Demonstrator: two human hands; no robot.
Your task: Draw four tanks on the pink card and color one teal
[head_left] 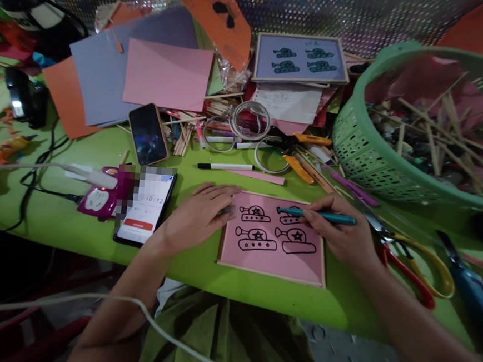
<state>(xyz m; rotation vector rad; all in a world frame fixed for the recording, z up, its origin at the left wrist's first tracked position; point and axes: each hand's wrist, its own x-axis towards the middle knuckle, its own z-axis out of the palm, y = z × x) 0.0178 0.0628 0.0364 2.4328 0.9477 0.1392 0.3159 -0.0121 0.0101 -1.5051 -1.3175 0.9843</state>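
My right hand (338,227) grips a teal marker (334,217). The marker's tip touches the upper right tank drawing on a pink card (255,263) with thin wooden strips along its edges. Several tanks with stars are outlined in black on the card. At the card's upper left edge lies my left hand (201,214), thumb and fingers drawn together. A small dark greenish thing shows between them, too little of it to name. Above the card are a black-and-white marker (226,167) and a pink paper strip (261,177).
A lit phone (145,209) and purple power socket (100,198) lie left, a dark phone (148,134) behind. Right are scissors (411,261), a blue cutter (473,294) and a green basket (346,128) of sticks. A framed purple card (301,57) with tanks stands behind.
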